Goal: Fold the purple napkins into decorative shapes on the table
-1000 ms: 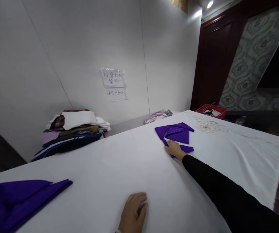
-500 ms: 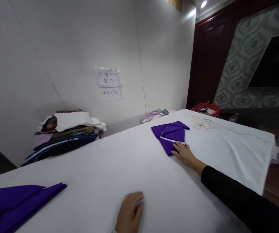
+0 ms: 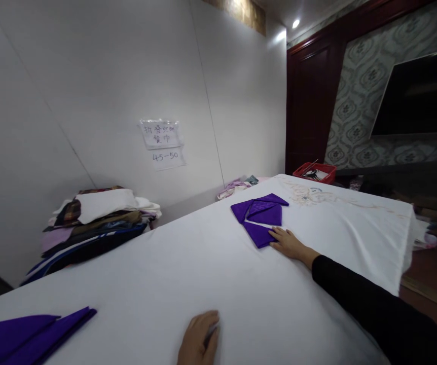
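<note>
Two folded purple cloth napkins lie on the white tablecloth [image 3: 157, 284]. The farther napkin [image 3: 258, 234] is flat, with pointed corners and layered triangular folds. My right hand [image 3: 289, 243] lies low over its near right edge, fingers stretched out and fingertips touching the cloth. At the bottom left, the other napkin [image 3: 16, 337] narrows to a point and is cut off by the frame. My left hand [image 3: 199, 337] rests on the tablecloth at the bottom middle, fingers loosely bent, thumb apart from them, with nothing visible in it.
A stack of folded clothes [image 3: 104, 223] stands against the white wall beyond the table. Pink cloths [image 3: 235, 187] lie at the far edge. A red basket [image 3: 315, 172] holding scissors is at the back right. Handwritten paper signs [image 3: 161, 134] hang on the wall.
The camera view has shifted a little. My right hand has drawn slightly back, its fingers covering less of the far napkin. My left hand stays resting on the tablecloth.
</note>
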`<state>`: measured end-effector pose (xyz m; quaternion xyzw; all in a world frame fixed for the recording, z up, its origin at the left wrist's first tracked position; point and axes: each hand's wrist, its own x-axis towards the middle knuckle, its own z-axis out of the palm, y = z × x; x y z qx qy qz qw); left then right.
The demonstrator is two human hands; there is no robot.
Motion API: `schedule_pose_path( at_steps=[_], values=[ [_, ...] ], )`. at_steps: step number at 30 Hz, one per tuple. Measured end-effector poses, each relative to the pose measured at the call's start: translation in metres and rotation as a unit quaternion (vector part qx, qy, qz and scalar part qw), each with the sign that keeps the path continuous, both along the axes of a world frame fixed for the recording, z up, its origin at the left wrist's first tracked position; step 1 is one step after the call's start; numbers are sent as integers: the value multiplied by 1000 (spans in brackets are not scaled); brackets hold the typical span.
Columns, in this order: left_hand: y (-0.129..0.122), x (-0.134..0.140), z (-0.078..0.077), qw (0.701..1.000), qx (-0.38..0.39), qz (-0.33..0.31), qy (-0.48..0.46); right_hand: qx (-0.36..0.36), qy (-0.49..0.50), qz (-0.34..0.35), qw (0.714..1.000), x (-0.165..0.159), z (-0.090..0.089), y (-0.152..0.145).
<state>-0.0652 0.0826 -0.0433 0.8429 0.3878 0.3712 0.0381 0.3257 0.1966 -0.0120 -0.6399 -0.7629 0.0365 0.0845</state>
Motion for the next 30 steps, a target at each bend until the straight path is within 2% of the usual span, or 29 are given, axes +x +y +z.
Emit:
schedule_pose_path(
  at_steps=[4,9,15,20,23,27,30],
  values=[
    [1,0,-4,1000,-2,-5,-5,0,5,-3,1000,2,2,0],
    [0,3,-8,998,-6,19,-62,13,-2,17,1000,6,-1,4],
    [2,-1,-6,999,-10,-4,-30,12,4,20,1000,9,-5,5],
    [4,-2,-9,1000,-4,-15,-11,72,-24,-5,997,3,-8,-3],
    [-3,4,-2,999,-25,3,-21,66,-23,-32,997,4,-17,-8],
    [-22,17,14,992,-96,54,-57,32,-11,-60,998,20,-37,-6],
    [-30,27,20,989,-104,73,-72,87,-13,-31,996,37,-54,2]
  ],
)
